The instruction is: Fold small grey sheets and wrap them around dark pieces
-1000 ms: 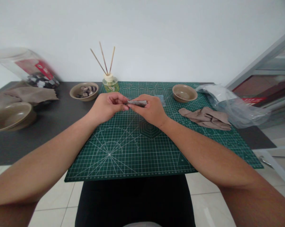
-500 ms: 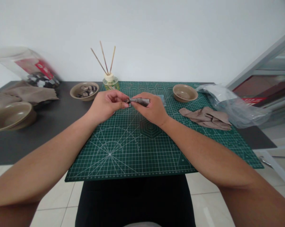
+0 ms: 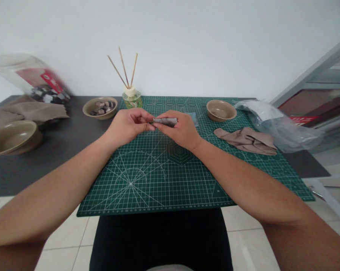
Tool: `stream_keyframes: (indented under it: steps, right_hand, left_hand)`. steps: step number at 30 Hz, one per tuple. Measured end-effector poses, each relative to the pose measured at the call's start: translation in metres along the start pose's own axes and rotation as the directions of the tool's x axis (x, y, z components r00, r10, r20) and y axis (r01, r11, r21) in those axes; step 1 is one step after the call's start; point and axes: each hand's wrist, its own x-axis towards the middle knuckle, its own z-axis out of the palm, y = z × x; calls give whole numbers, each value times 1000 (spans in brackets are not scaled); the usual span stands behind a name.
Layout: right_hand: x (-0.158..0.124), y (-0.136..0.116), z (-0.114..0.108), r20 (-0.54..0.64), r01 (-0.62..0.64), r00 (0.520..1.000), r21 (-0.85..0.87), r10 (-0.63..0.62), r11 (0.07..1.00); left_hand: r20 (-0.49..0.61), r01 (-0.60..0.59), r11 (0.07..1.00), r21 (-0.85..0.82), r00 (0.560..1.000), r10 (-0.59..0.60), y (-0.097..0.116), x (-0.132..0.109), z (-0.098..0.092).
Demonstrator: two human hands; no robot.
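My left hand (image 3: 132, 124) is closed in a pinch on a small dark piece (image 3: 151, 122), mostly hidden by the fingertips. Between the thumb and fingers of my right hand (image 3: 182, 128) is a grey, rolled or folded strip (image 3: 166, 121), which looks like cloth or worn abrasive sheet. Its narrow left end touches or nearly touches the piece. Both hands meet above the green cutting mat (image 3: 147, 188).
A bowl (image 3: 87, 112) of small pale-and-dark discs stands left, near a reed diffuser (image 3: 132, 98). Another bowl (image 3: 221, 114), a brown cloth (image 3: 249, 141) and a plastic bag (image 3: 282, 128) lie right. Far left are a larger bowl (image 3: 31, 141), a cloth (image 3: 37, 111) and a clear bag (image 3: 23, 73).
The dark piece is more covered by my left fingers now. The grey strip's tip has shifted slightly left, closer to the left fingertips. My arms stay nearly in place.
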Motion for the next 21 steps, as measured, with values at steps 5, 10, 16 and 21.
stream_keyframes:
  steps: [5, 10, 16, 21]
  right_hand:
    - [0, -4, -2, -12, 4, 1000, -10, -4, 1000]
    - [-1, -9, -3, -33, 2, 999, -65, -5, 998]
    - [0, -6, -3, -38, 35, 999, -82, -39, 996]
    - [1, -2, -2, 10, 29, 1000, -56, -28, 998]
  left_hand:
    - [-4, -9, 1000, -10, 1000, 9, 1, -1, 0]
    - [-19, -24, 1000, -8, 1000, 24, 3, -1, -1]
    - [-39, -36, 999, -14, 999, 36, 5, -2, 0]
    - [-28, -28, 999, 29, 999, 29, 4, -2, -1]
